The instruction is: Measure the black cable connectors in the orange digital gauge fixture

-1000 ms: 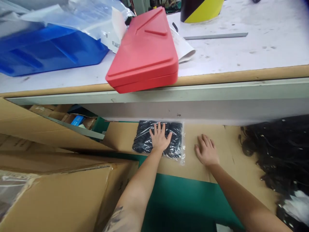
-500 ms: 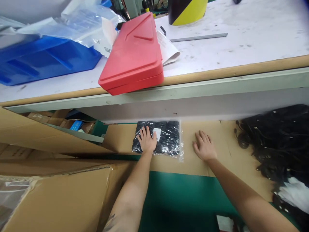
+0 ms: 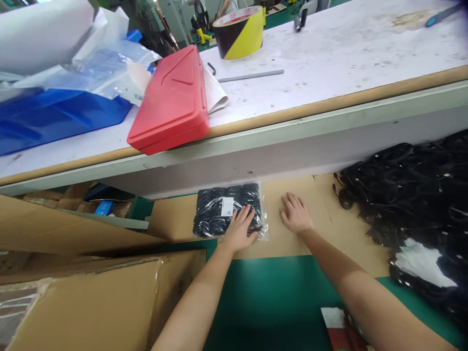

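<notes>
Your left hand, spread open, gripping nothing, has shifted to five o'clock on the bag of black cords | label clear; pressing seemingly reaches that corner | right hand, half-open, apparently empty, on cardboard sheet, bag's three o'clock

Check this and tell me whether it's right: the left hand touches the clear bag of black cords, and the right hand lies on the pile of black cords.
Wrong about the right hand: the head view shows it on the cardboard, apart from the pile of black cords. The left hand does touch the clear bag.
</notes>
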Demonstrator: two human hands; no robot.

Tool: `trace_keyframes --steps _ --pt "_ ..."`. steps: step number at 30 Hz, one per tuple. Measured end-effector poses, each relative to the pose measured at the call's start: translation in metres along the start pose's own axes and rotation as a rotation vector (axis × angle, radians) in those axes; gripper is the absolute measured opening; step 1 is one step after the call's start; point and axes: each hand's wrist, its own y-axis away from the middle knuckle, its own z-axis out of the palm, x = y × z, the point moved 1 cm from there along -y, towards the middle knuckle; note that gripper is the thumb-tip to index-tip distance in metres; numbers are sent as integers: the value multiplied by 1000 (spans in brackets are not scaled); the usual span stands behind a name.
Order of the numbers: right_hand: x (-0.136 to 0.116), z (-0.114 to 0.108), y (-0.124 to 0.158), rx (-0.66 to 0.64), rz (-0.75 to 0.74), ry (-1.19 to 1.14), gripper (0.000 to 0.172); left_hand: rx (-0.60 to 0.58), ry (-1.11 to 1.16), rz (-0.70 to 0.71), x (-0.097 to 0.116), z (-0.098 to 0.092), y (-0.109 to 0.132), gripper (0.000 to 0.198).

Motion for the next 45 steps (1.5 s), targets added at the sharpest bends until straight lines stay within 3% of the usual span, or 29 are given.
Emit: trace_keyframes --steps 4,9,13,21,30,35,40,45 --pt "1 -1 -1 -7 11 -9 49 -48 -5 17 -8 1 -5 80" --pt "1 -2 -1 -21 18 -19 49 -23 -34 -34 -11 5 -9 57" --pt "1 -2 -1 -30 23 -30 50 -20 -96 -18 -9 10 -12 71" --pt "1 -2 -1 -46 36 -84 51 68 -250 3 5 19 -17 53" --pt "-1 -11 -2 -116 102 -308 50 89 -286 -90 9 38 -5 63" --pt "-40 -20 10 -283 185 -540 35 59 -262 -106 9 33 -7 63" --pt "-91 -15 20 -553 430 -766 24 5 -220 -87 6 27 -6 61" --pt "-84 -15 7 -733 576 -926 21 -49 -190 -38 -1 14 -5 66"
